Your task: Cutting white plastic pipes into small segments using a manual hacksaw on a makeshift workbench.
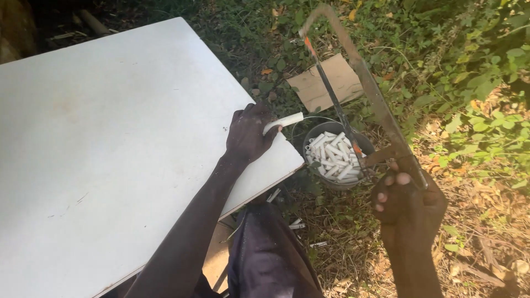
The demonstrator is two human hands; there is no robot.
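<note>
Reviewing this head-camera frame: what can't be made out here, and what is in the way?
- Pipe: the left hand covers its near end, so its length is unknown.
- Hacksaw handle: wrapped by the right hand.
- Bucket: the saw blade crosses it; depth and piece count unclear.
- Table: cut off by the left and bottom edges; legs unseen.
- Bits on the ground under the table corner: too small to identify.
</note>
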